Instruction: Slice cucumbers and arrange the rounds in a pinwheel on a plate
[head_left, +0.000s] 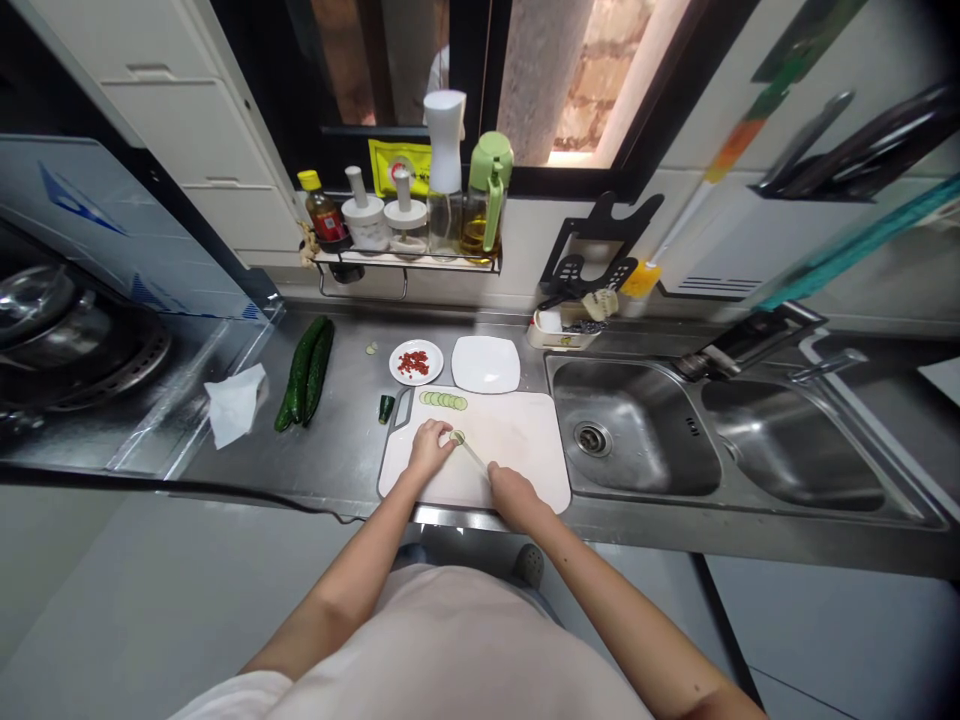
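Note:
My right hand point(514, 497) grips the handle of a narrow kitchen knife point(475, 459), its blade pointing up and left over the white cutting board point(525, 430). At the blade's tip is a small round piece of cucumber point(458, 437). The curled fingers and thumb of my left hand point(430, 447) close at that piece; part of the grip is hidden. A row of overlapping cucumber slices point(443, 401) lies along the board's far edge. Left of the board stands a cut dark green cucumber end point(386, 408).
Two whole cucumbers point(306, 372) and a paper towel point(234, 404) lie to the left. Behind the board are a plate of chopped red pieces point(429, 376) and a white square plate point(486, 364). A double sink point(637, 425) adjoins on the right; a condiment rack point(420, 262) hangs above.

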